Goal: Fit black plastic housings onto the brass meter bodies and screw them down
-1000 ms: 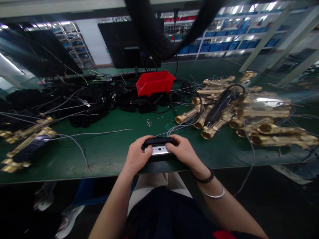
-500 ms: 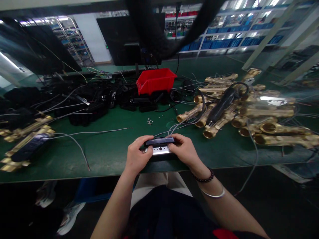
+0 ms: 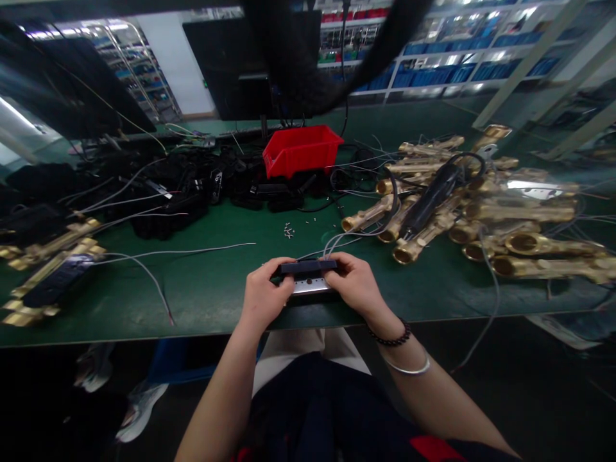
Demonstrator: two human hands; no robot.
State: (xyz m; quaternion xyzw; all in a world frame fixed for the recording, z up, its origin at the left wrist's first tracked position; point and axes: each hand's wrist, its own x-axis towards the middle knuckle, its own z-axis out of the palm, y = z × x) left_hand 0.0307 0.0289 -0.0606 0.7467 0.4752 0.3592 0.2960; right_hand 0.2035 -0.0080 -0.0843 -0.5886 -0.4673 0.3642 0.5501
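Both my hands grip a small flat black part (image 3: 308, 267) with a silver plate (image 3: 310, 286) under it, just above the near edge of the green table (image 3: 206, 295). My left hand (image 3: 264, 295) pinches its left end, fingers curled. My right hand (image 3: 353, 283) wraps round its right end. Grey wires (image 3: 337, 240) run from the part toward the brass pile. A bead bracelet and a metal bangle sit on my right wrist.
A heap of brass pipe fittings (image 3: 481, 205) with black modules and wires fills the right side. A red bin (image 3: 299, 149) stands at the back middle among black parts (image 3: 183, 192). More brass assemblies (image 3: 48, 269) lie at the left. Small screws (image 3: 289, 231) are scattered mid-table.
The hands and the black part sit slightly higher in view as the camera tips down. The black piece lies flatter over the silver plate, and my grip is unchanged.
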